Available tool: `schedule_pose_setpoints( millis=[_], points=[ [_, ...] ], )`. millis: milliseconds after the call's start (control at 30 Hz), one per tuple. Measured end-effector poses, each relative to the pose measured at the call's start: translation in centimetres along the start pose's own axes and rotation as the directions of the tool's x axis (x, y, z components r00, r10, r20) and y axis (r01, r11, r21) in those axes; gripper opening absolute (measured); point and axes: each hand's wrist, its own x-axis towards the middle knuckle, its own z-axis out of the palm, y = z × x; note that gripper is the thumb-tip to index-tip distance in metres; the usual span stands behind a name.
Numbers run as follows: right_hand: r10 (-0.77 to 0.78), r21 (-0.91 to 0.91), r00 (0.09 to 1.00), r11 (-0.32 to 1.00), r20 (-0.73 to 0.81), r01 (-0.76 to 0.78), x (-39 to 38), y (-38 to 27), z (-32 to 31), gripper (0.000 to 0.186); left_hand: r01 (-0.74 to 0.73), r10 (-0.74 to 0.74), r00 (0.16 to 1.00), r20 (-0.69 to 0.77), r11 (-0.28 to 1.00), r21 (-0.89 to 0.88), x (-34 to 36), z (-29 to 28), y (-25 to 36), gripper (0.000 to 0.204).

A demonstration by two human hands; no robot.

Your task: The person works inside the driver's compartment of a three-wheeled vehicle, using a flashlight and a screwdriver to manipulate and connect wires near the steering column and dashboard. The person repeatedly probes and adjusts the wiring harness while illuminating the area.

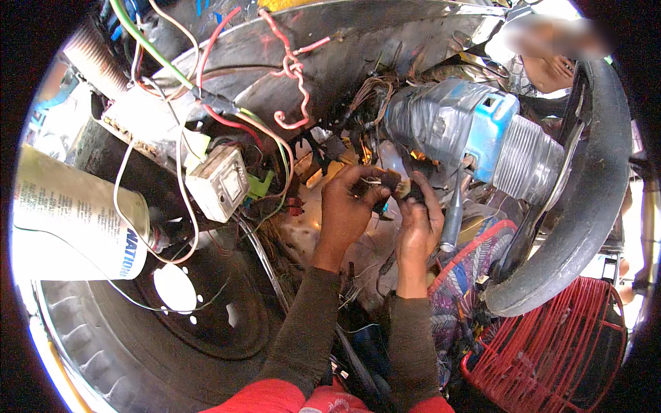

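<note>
Near the middle of the view, my left hand (348, 210) is closed, with thumb and fingertips pinching a small dark piece (390, 180). A thin light strand shows at those fingertips. My right hand (418, 224) is closed against the same piece from the other side, where a pale yellowish end (403, 188) sticks out between the hands. What kind of part it is cannot be made out. Just right of my right hand, a grey tapered metal tool (452, 219) stands close to a blue machine housing (447, 127) wrapped in silver tape.
At the left hang loose wires (180, 79) and a white socket box (219, 182). A large pale can (82, 213) lies above a tyre (89, 337). Another tyre (606, 193) and a red corded chair (551, 344) stand right. Another person's hand (551, 72) is at upper right.
</note>
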Motion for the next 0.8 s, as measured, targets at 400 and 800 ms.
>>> schedule_pose_setpoints(
  millis=[400,800],
  points=[
    [0.094,-0.316,0.981,0.948,0.169,-0.036,1.8,-0.2,-1.3,0.038,0.071,-0.071,0.997,-0.001,0.991,-0.110,-0.1,0.0,0.0,0.031],
    [0.241,-0.347,0.931,0.928,0.274,-0.138,2.2,-1.0,-0.9,0.049,0.076,-0.082,0.995,0.056,0.992,0.100,0.8,-0.8,1.2,0.021]
  ],
)
